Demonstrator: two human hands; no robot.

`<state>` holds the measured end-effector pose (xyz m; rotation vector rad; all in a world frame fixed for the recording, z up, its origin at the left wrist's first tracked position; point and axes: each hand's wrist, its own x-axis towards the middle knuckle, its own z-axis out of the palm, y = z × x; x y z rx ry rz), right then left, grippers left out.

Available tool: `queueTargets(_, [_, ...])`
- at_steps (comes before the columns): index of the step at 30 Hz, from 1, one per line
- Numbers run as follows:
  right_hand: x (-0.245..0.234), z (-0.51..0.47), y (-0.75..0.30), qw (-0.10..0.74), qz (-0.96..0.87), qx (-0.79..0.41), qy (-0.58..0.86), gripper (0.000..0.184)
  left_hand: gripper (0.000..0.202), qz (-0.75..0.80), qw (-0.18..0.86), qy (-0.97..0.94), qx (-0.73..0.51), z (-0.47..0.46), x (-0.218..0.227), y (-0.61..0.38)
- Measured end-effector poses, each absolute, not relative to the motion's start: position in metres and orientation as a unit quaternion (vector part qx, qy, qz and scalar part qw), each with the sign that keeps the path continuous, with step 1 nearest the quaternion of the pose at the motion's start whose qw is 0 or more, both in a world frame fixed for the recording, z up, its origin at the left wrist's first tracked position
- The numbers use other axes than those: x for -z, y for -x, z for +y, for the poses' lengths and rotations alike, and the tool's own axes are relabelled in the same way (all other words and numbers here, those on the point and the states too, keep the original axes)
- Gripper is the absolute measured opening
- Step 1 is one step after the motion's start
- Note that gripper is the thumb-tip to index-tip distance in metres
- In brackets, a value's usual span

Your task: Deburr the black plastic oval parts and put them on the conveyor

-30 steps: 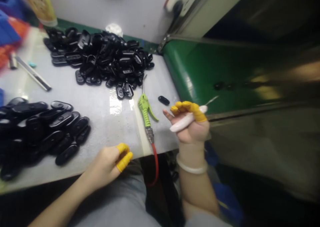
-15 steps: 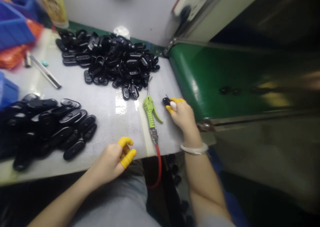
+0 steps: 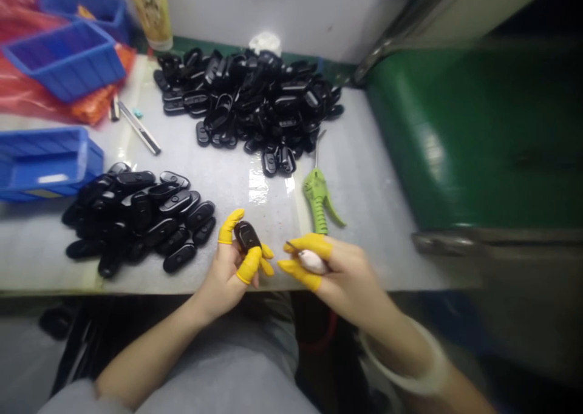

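black plastic key fob (image 3: 246, 237) in left hand (image 3: 226, 274), markings unreadable

Lime-green plastic air blow gun (image 3: 316, 198) on white counter (image 3: 364, 220), right of centre. Far left: blue plastic crates (image 3: 64, 77) on red plastic sheeting (image 3: 18, 92), slim steel utility knife (image 3: 139, 127). Right: green metal housing (image 3: 455, 135).

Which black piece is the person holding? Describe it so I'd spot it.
On the white workbench, look at the nearer heap of black oval pieces. Right of it, the left hand holds one black piece up in yellow-capped fingers, the only one off the bench.
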<state>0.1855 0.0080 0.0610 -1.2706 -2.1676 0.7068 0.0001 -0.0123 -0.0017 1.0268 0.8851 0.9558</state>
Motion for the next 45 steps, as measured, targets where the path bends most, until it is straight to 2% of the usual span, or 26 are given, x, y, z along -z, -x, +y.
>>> queueTargets(4, [-0.081,0.009,-0.202,0.156,-0.847,-0.177,0.475,0.026,0.059,0.396,0.703,-0.422,-0.414,-0.009,0.000,-0.004])
queueTargets(10, [-0.095,-0.005,-0.197,0.063,-0.940,0.020,0.336,0.029,0.045,0.423,0.696,-0.426,-0.394,-0.008,-0.004,-0.003])
queueTargets(13, [-0.098,-0.006,-0.190,0.024,-0.943,0.063,0.327,0.032,0.046,0.409,0.707,-0.397,-0.418,-0.008,-0.006,-0.003])
queueTargets(30, [-0.097,0.000,-0.184,-0.055,-0.935,-0.032,0.350,0.027,0.035,0.442,0.611,-0.499,-0.426,-0.010,0.003,-0.003])
queueTargets(36, [-0.095,0.004,-0.182,-0.087,-0.925,-0.090,0.359,0.019,0.031,0.474,0.568,-0.522,-0.424,-0.010,0.005,-0.005])
queueTargets(41, [-0.098,0.017,-0.177,-0.146,-0.894,-0.183,0.382,0.025,0.029,0.496,0.529,-0.545,-0.421,-0.008,0.004,-0.007])
queueTargets(45, [-0.096,0.018,-0.177,-0.146,-0.891,-0.187,0.387,0.022,0.028,0.513,0.507,-0.563,-0.404,-0.006,0.001,-0.006])
